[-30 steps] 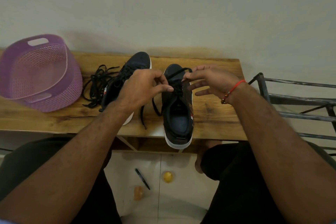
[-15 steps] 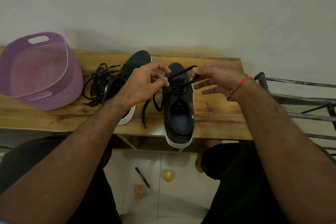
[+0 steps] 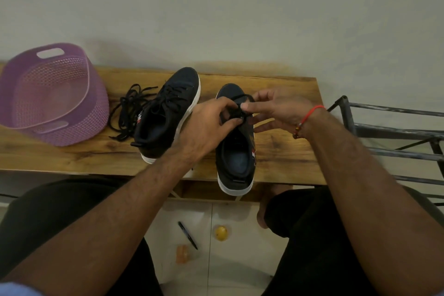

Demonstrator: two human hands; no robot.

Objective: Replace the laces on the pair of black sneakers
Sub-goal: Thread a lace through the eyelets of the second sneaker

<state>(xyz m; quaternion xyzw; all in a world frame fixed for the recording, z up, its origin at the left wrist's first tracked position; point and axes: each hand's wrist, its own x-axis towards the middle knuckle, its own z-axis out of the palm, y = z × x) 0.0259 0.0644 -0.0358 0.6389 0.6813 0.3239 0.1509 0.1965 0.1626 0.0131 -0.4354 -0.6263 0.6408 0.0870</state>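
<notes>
Two black sneakers with white soles stand on the wooden bench (image 3: 283,151), toes toward the wall. The left sneaker (image 3: 165,115) is laced. Over the tongue of the right sneaker (image 3: 236,156) both hands meet. My left hand (image 3: 206,125) pinches the black lace (image 3: 237,113) between thumb and fingers. My right hand (image 3: 276,108), with a red thread on its wrist, pinches the same lace from the other side, its lower fingers spread. A loose bundle of black laces (image 3: 129,108) lies left of the left sneaker.
A purple plastic basket (image 3: 50,96) sits tilted at the bench's left end. A metal rack (image 3: 389,134) stands to the right. On the floor between my knees lie a pen (image 3: 187,235), a yellow round object (image 3: 221,232) and a small orange item (image 3: 182,253).
The hands have come together over the right sneaker's eyelets. The lace ends that hung down the shoe's left side are drawn up out of sight.
</notes>
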